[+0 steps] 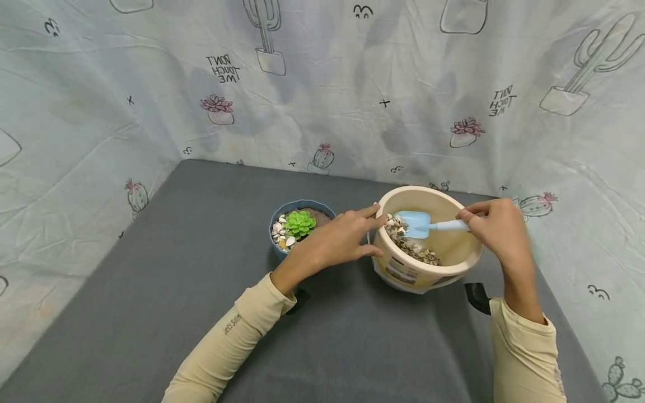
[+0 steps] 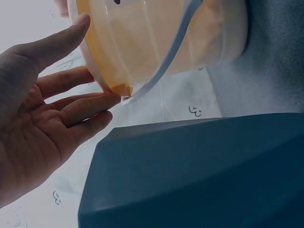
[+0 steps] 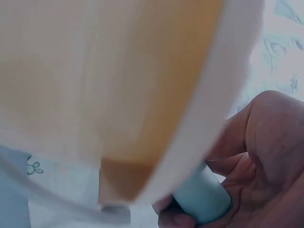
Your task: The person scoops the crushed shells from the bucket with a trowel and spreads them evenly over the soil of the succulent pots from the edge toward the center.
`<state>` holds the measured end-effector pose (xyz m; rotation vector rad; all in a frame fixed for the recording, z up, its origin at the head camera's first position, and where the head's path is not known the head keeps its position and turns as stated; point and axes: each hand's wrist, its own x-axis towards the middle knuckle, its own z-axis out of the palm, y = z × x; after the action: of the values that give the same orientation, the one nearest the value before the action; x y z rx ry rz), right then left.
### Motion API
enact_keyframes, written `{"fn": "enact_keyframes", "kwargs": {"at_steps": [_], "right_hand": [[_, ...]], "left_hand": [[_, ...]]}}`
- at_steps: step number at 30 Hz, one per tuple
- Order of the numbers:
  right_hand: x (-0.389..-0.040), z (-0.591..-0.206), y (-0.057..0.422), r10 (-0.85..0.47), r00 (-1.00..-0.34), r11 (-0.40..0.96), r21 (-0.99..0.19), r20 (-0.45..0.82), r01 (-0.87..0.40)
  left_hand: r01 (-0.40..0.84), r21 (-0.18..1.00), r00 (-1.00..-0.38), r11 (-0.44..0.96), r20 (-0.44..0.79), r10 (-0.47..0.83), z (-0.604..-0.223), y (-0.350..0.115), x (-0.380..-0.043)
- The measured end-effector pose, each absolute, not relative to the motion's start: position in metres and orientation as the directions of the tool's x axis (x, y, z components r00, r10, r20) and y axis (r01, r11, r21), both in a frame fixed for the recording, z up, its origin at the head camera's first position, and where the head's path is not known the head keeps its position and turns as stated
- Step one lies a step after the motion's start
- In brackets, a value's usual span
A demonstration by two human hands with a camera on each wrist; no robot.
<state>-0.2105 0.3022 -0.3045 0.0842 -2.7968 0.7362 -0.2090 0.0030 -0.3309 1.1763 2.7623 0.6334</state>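
Note:
A cream bucket (image 1: 403, 277) stands on the grey table with mixed pebbles and shells (image 1: 418, 253) in its bottom. The fingertips of my left hand (image 1: 339, 238) touch its left rim, fingers fairly straight and thumb apart from them on the outer wall. Over the bucket's right rim, my right hand (image 1: 504, 226) grips the handle of a small light-blue shovel (image 1: 417, 224) between thumb and fingers. The shovel's blade lies inside the bucket, with shells (image 1: 396, 225) at its left end. The right wrist view shows the handle (image 3: 204, 194) in the curled fingers.
A blue faceted pot (image 1: 274, 215) with a green succulent (image 1: 299, 223), white stones and brown soil stands left of the bucket, partly behind my left forearm. The bucket's pale carrying handle (image 2: 173, 52) hangs down its side. Cactus-printed fabric (image 1: 353, 101) rises behind the table (image 1: 201, 252).

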Motion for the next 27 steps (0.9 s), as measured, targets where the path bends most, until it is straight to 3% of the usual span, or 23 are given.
{"fn": "enact_keyframes", "kwargs": {"at_steps": [14, 18, 27], "right_hand": [[-0.195, -0.287, 0.308, 0.077, -0.982, 0.825, -0.565, 0.173, -0.035], [-0.187, -0.278, 0.308, 0.084, -0.97, 0.793, -0.605, 0.227, -0.073], [-0.176, -0.268, 0.287, 0.057, -0.953, 0.745, -0.648, 0.299, -0.158]], "left_hand": [[0.679, 0.394, -0.698, 0.619, 0.087, 0.711, -0.333, -0.013, -0.209], [0.666, 0.373, -0.705, 0.646, 0.032, 0.708, -0.327, -0.026, -0.211], [0.514, 0.385, -0.783, 0.766, -0.155, 0.603, -0.311, -0.096, -0.208]]}}
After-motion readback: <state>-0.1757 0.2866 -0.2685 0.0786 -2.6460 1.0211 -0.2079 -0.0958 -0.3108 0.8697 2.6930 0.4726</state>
